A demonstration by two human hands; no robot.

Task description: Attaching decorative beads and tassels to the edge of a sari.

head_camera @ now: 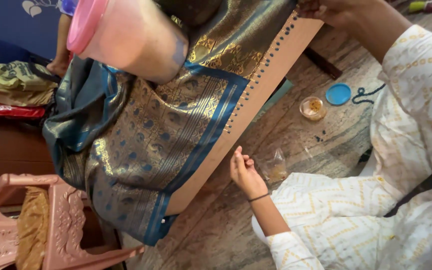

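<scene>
A blue and gold silk saree lies stretched over a long wooden bar, with a row of small blue knots along its edge. My left hand, a black band on its wrist, hovers beside the bar's lower part with fingertips pinched together. Nothing is visible between them. Just right of it lies a small clear bag of golden beads. My right hand rests at the bar's far end on the saree's edge. The frame's top cuts it off, so its grip is unclear.
A big jar with a pink lid lies on the cloth. On the stone floor sit a small clear cup of gold beads, a blue lid and dark thread. A pink plastic chair stands lower left. Another person's hand shows upper left.
</scene>
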